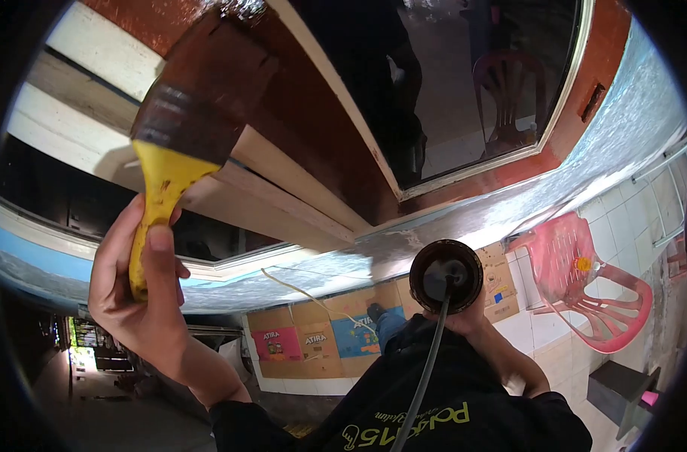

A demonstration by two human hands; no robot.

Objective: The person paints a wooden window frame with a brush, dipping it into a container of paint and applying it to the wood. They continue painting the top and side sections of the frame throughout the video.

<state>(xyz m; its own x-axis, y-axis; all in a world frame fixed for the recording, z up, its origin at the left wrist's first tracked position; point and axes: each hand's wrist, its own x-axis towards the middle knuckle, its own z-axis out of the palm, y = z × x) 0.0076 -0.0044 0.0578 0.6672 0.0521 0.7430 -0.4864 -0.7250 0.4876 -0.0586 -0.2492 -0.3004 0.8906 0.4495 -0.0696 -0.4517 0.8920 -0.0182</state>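
My left hand [151, 264] is closed round the yellow handle of a wide paintbrush [166, 177], raised at the upper left. Its dark, wet-looking bristles point up in front of a glossy brown wooden frame [298, 113]; whether they touch it is unclear. Lower down, my right hand [467, 320] holds a round, dark-rimmed can [446, 276] from beneath, its fingers mostly hidden. Dark liquid shows inside the can. A thin grey cord or rod [432, 361] runs up over my black shirt to the can's mouth.
Dark glass [494, 90] reflects a chair and a figure. Pale unpainted slats [283, 200] cross the upper left. Flattened cardboard [313, 350] covers part of the floor. On the right stand a red plastic chair [562, 252] and a dark stool [618, 388].
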